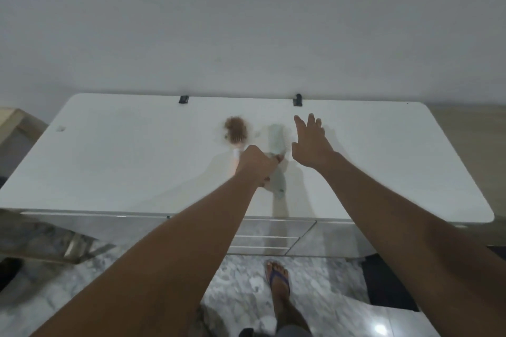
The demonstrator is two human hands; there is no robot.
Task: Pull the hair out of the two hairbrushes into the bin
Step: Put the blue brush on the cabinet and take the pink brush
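From the head view, two hairbrushes lie side by side near the middle of a white tabletop (109,161), toward its far edge. The left one, a hairbrush clogged with brown hair (235,131), has its long axis running roughly away from the viewer: the hair-filled head at the far end, its pale handle pointing back toward the person and vanishing behind the left hand (256,163). The pale green hairbrush (276,142) beside it lies along much the same line, head far and handle near, with white bristles showing along its right side; motion blur smears its outline, so the exact tilt is hard to judge. The left hand is curled closed over the neck and handle of the green brush, whose handle end sticks out below the wrist; how the fingers wrap it is hidden under the knuckles. The right hand (309,142) hovers just right of the green brush, fingers spread wide and holding nothing. Two small black clips (184,99) sit at the table's back edge against the wall. Below, a foot in a blue flip-flop (278,279) stands on marble floor.
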